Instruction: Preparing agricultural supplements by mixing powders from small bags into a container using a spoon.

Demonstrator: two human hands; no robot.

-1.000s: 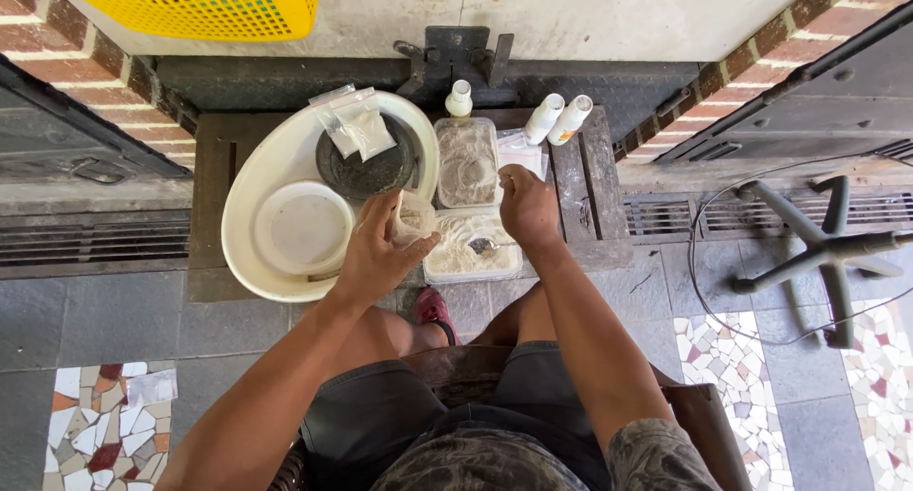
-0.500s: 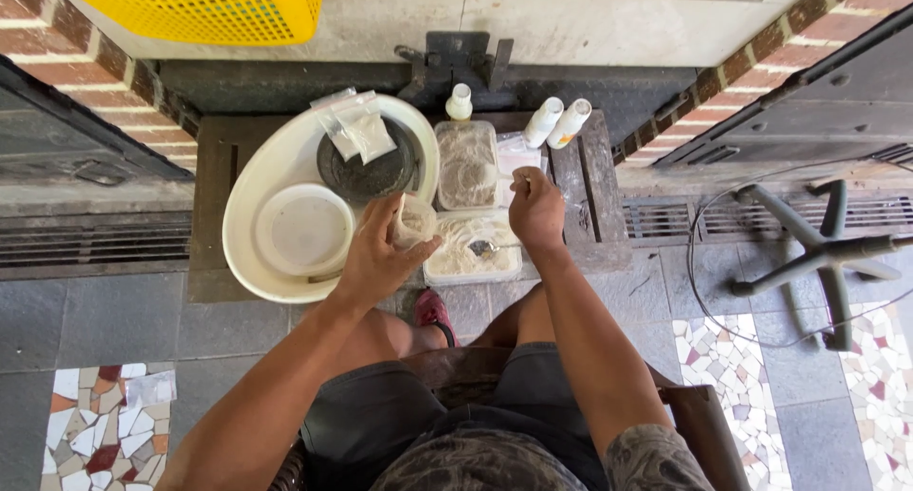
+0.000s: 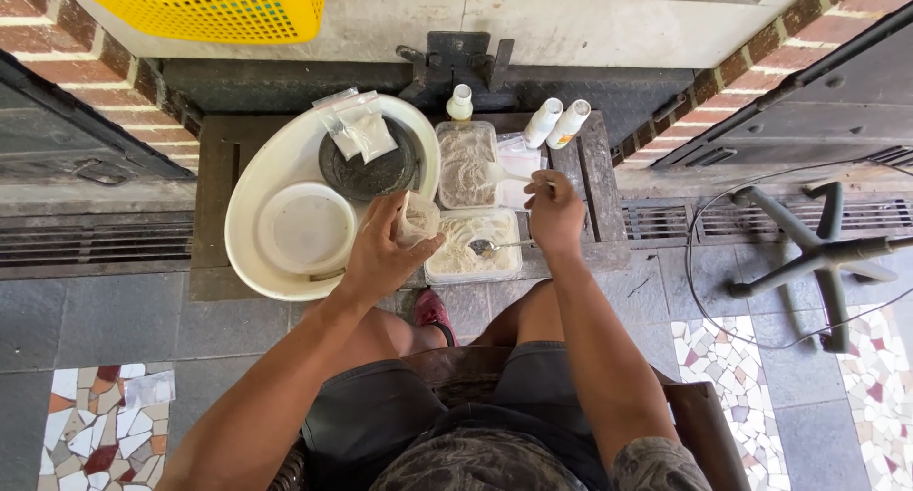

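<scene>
My left hand [image 3: 380, 253] holds a small clear plastic bag [image 3: 418, 217] of pale stuff above the edge of a large white basin [image 3: 249, 173]. My right hand [image 3: 554, 211] grips the handle of a white plastic spoon [image 3: 498, 174], whose bowl lies over the far clear container [image 3: 464, 149] of whitish powder. A second clear container [image 3: 466, 258] of the same stuff sits nearer me, with a metal spoon [image 3: 495, 246] lying in it. Both containers stand between my hands on a low dark wooden table [image 3: 214, 158].
The basin holds a dark round dish [image 3: 380, 173], a white round lid [image 3: 306, 230] and small plastic bags [image 3: 357, 130]. Three white bottles [image 3: 556, 122] stand behind the containers. A yellow basket [image 3: 209, 6] is at the far left, a chair base [image 3: 818, 253] with a cable at the right.
My right hand has shifted a little to the right and now holds the white spoon over the far container. My left hand keeps the bag in nearly the same spot.
</scene>
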